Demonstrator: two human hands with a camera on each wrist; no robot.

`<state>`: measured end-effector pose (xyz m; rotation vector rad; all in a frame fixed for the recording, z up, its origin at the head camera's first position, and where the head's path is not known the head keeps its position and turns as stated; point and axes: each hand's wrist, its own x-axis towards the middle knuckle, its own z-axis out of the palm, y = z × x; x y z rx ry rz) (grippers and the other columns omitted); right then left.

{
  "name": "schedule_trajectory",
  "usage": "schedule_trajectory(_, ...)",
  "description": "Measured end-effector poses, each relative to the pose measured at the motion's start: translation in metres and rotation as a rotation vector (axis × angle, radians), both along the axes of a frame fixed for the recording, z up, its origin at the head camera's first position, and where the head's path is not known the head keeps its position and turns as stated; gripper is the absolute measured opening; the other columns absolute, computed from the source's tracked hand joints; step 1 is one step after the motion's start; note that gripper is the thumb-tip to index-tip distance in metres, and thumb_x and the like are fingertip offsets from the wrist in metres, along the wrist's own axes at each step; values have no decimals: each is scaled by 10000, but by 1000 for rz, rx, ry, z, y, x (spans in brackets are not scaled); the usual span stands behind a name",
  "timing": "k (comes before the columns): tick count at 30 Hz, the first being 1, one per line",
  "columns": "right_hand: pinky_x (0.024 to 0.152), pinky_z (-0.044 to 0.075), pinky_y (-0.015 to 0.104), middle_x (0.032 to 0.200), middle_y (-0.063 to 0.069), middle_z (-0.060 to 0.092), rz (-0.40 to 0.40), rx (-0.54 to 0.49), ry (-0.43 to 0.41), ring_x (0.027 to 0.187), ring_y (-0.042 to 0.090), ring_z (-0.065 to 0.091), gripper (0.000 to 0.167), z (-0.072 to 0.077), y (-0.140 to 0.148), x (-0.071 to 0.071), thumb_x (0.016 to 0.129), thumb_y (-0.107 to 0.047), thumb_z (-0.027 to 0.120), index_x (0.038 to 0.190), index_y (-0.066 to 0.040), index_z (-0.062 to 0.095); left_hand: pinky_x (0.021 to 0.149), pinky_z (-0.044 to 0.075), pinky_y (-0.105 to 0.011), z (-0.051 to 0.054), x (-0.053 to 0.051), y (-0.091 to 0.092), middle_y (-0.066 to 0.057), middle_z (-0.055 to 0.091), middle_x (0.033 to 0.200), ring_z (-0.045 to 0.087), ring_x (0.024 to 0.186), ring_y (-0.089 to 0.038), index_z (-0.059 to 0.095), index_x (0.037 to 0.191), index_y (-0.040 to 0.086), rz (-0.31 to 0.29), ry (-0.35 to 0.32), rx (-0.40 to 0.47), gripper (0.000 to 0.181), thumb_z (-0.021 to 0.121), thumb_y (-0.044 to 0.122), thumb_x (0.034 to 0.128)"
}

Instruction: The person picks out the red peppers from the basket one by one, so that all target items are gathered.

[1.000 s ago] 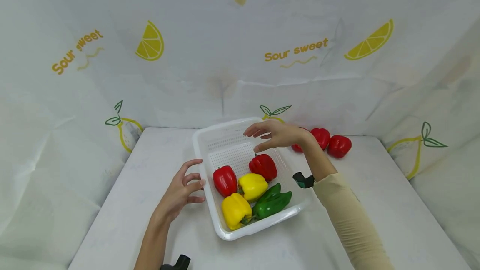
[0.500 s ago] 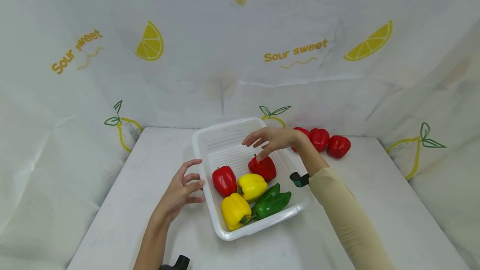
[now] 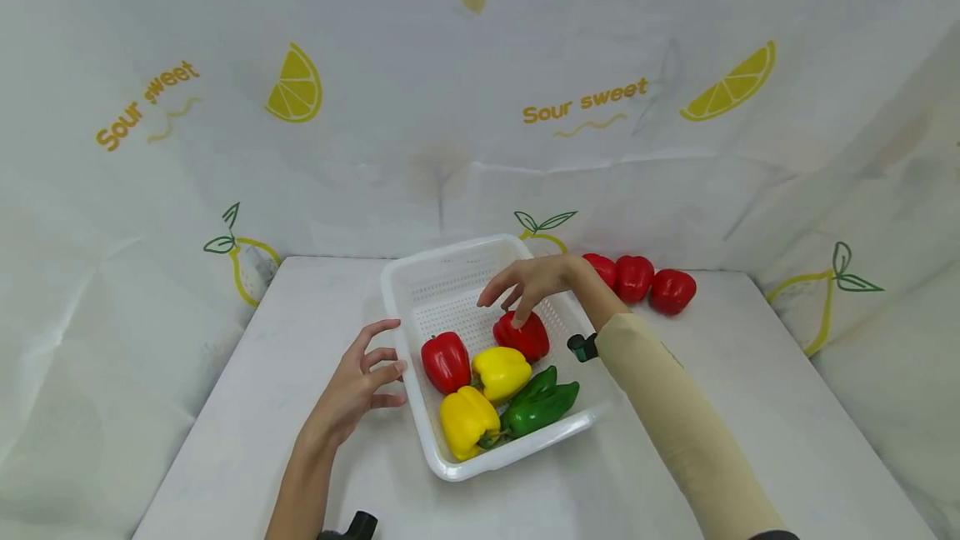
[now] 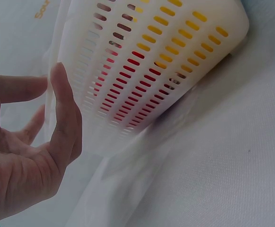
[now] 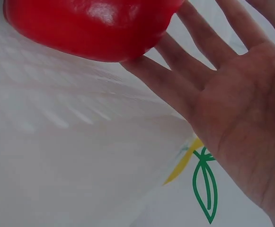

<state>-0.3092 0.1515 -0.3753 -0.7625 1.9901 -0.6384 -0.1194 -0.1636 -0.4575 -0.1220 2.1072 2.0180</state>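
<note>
A white perforated basket (image 3: pixel 492 462) stands tilted in plan on the table, holding two red peppers, two yellow peppers (image 3: pixel 502 373) and green peppers (image 3: pixel 542 409). At its left rim, my left hand (image 3: pixel 354 386) touches the edge with loosely bent fingers; the left wrist view shows fingertips against the rim (image 4: pixel 63 26). Over the basket's right part, my right hand (image 3: pixel 536 277) hangs palm down, fingers spread and a fingertip on the right-hand red pepper (image 3: pixel 528 338). In the right wrist view its fingers extend beside the red pepper (image 5: pixel 90 23), not wrapped around it.
Three more red peppers (image 3: pixel 634 278) lie in a row on the white table (image 3: pixel 720 373), behind and right of the basket, the leftmost partly hidden by my right forearm. A white curtain (image 3: pixel 375 107) with lemon prints surrounds the table's back and sides.
My right hand has lowered and shifted slightly left, bringing its fingers onto the red pepper in the basket. My left hand keeps its place at the rim.
</note>
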Motion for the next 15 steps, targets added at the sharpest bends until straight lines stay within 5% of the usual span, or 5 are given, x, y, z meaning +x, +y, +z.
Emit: schedule_trajectory(15, 1077, 638, 461, 1686, 111, 492, -22, 79, -159, 1488, 370, 525, 727, -14, -8, -8, 882, -103, 839, 1558, -136, 573, 777, 707, -404, 1, 1, -1, -156, 652, 1251, 730, 958, -211, 408, 1609, 269, -22, 17, 4, 686, 702, 120, 1007)
